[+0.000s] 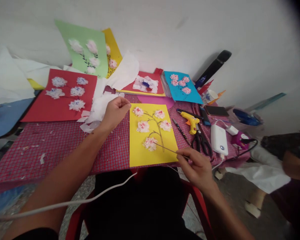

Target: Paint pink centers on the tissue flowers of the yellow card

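In front of me a yellow sheet of paper (pixel 140 153) lies at the table's near edge. It bears several white-and-red tissue flowers (pixel 143 126) joined by a drawn brown stem (pixel 160 135). My right hand (pixel 196 166) pinches a thin stick (pixel 166 148), its far tip on the lowest flower (pixel 150 143). Whether the stick is a slim brush or a skewer I cannot tell. My left hand (pixel 116 112) is closed, thumb against fingers, at the sheet's upper left corner. Its fingertips appear to hold that edge.
Right of the sheet lie a pen (pixel 181 132), a yellow glue gun (pixel 190 121), black scissors (pixel 201 143) and a white power bank (pixel 218 139). Red (pixel 40 106), green (pixel 65 36) and blue (pixel 168 83) flower sheets stand behind. A white cable (pixel 90 200) crosses my lap. Another person (pixel 293 166) is at right.
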The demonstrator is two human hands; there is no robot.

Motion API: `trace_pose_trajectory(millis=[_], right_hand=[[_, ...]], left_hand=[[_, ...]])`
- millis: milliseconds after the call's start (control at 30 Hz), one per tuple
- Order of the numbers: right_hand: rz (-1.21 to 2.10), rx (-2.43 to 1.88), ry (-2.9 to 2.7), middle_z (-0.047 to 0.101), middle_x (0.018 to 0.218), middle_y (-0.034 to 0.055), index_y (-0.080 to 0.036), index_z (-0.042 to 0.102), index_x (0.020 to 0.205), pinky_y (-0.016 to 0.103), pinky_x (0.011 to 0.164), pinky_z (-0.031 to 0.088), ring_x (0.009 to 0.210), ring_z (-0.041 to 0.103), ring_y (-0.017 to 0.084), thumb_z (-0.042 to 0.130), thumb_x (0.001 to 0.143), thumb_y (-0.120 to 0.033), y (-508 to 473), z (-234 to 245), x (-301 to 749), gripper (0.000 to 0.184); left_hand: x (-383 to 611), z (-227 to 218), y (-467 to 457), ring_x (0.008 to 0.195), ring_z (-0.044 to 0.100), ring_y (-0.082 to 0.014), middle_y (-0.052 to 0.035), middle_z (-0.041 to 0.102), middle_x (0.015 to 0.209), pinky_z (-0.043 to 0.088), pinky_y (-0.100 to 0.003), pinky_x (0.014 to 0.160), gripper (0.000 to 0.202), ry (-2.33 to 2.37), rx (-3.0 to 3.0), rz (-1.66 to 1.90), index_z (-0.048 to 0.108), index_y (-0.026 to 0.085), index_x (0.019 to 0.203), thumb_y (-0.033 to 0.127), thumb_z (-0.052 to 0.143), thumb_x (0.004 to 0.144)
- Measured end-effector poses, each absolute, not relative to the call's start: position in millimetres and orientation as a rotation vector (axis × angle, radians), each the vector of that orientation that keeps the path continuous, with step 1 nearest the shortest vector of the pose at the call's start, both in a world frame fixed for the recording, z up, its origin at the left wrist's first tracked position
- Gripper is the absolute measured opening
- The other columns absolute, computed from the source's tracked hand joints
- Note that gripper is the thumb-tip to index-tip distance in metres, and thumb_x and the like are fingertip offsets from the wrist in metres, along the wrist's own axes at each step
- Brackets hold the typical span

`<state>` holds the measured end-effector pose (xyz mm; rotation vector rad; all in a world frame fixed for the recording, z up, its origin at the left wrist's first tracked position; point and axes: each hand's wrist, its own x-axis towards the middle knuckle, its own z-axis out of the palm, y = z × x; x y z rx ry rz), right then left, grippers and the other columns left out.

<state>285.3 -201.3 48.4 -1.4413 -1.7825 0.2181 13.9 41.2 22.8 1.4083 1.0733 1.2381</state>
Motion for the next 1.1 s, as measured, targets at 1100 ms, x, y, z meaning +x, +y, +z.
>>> trace_pose_trajectory(millis=[1100], right_hand=[[0.146,-1.454,-1.737,0.076,0.081,0.0014,-0.023,0.075,0.097,0.029,0.063,0.057,0.066,0.070,0.016,0.067,0.094,-0.018,-176,46,282,0.009]], left_hand=[[13,18,43,0.056,0.047,-0.0106,0.0007,0.059,0.068,0.034,-0.025,0.046,0.006,1.081,1.439,1.259,0.065,0.023,0.083,0.023,0.071,0.082]])
